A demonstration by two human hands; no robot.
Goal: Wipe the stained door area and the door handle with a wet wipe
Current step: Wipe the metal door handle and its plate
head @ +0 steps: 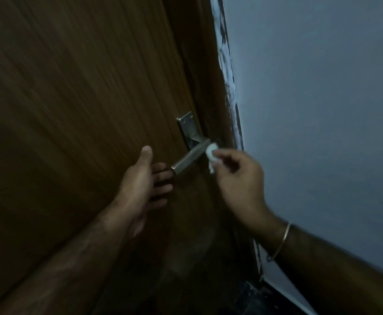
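A brown wooden door fills the left of the head view. Its metal lever handle sits on a steel backplate near the door's right edge. My right hand pinches a small crumpled white wet wipe and presses it against the handle close to its pivot. My left hand is open, palm toward the door, fingers spread just left of the handle's free end, holding nothing. A pale smudged patch shows on the door below the handle.
A blue-grey wall stands to the right. The door frame's edge between door and wall has chipped, patchy white paint. The scene is dim. A thin bangle circles my right wrist.
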